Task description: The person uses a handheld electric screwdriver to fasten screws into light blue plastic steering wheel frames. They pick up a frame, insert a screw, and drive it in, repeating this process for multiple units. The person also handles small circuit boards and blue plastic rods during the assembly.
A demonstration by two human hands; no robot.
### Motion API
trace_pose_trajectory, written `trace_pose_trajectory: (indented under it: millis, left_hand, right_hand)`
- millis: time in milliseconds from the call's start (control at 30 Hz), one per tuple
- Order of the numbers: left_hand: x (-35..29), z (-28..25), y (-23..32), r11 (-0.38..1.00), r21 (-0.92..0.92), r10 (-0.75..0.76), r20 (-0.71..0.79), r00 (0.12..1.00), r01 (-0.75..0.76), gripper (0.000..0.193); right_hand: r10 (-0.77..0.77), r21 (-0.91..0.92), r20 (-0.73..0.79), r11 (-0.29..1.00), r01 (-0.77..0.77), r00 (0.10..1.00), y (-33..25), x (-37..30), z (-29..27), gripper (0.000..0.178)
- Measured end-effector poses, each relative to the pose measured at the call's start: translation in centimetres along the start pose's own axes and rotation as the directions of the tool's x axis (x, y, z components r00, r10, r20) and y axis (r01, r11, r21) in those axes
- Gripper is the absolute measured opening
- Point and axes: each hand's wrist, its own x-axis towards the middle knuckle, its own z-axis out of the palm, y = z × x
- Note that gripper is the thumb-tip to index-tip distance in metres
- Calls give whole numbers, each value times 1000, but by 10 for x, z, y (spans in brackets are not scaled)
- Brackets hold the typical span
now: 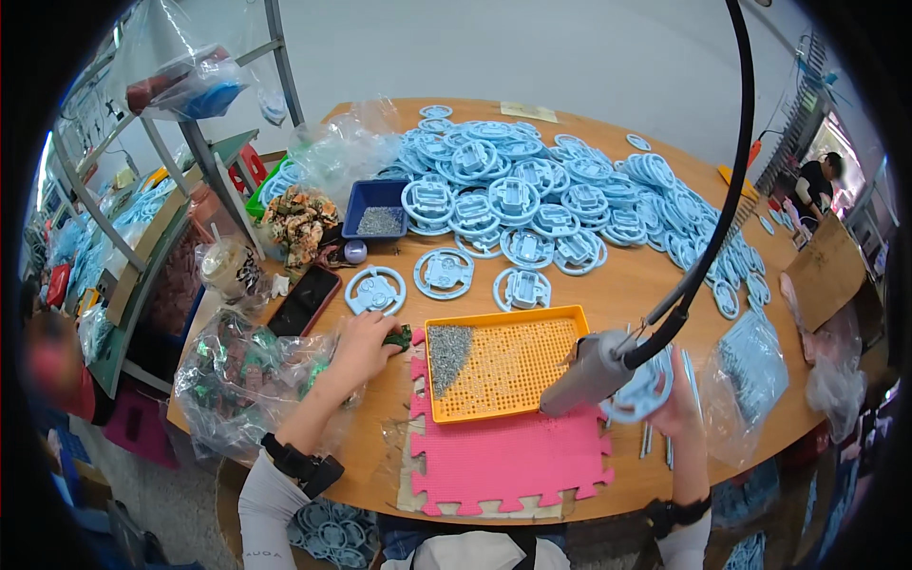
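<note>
Round wooden table [627,294], near edge: a small green circuit board [399,336] is pinched by the left hand [361,344] just left of the orange screw tray [503,366], while a pale blue wheel-shaped part [638,391] is gripped by the right hand [676,399] beyond the tray's right edge.

A phone [304,299] lies just left of the grip, beside a drink cup [231,268]. A bag of green parts [237,380] sits below it. Beyond the grip, a blue tray [377,207] holds grey screws, next to a patterned cloth [299,220]. A large pile of blue wheels [551,195] covers the far table [627,285]. To the right lie an orange screw tray [503,366] and a pink mat [503,461].
</note>
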Motion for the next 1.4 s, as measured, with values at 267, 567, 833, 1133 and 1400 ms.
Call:
trace_pose_trajectory:
  millis: [267, 567, 833, 1133, 1400]
  left_hand:
    - [-31, -1, 21, 976, -213, 0, -169, 986, -37, 16]
    - [-122, -5, 93, 929, -308, 115, -285, 951, -205, 20]
    - [-150, 10, 107, 939, -308, 102, -172, 980, -152, 26]
    - [-129, 25, 116, 915, -403, -60, -183, 981, -19, 16]
    - [-125, 2, 149, 925, -363, 26, -238, 971, -113, 23]
  right_hand:
    - [210, -517, -142, 818, -254, 967, 89, -33, 7, 38]
    - [-51, -169, -250, 986, 8, 967, 131, -51, 52, 51]
    - [89, -615, -143, 772, -159, 986, 134, -90, 68, 72]
    - [-173, -902, -97, 432, -13, 980, 115, -38, 56, 30]
    - [-179, -643, -127, 764, 56, 976, 142, -27, 56, 28]
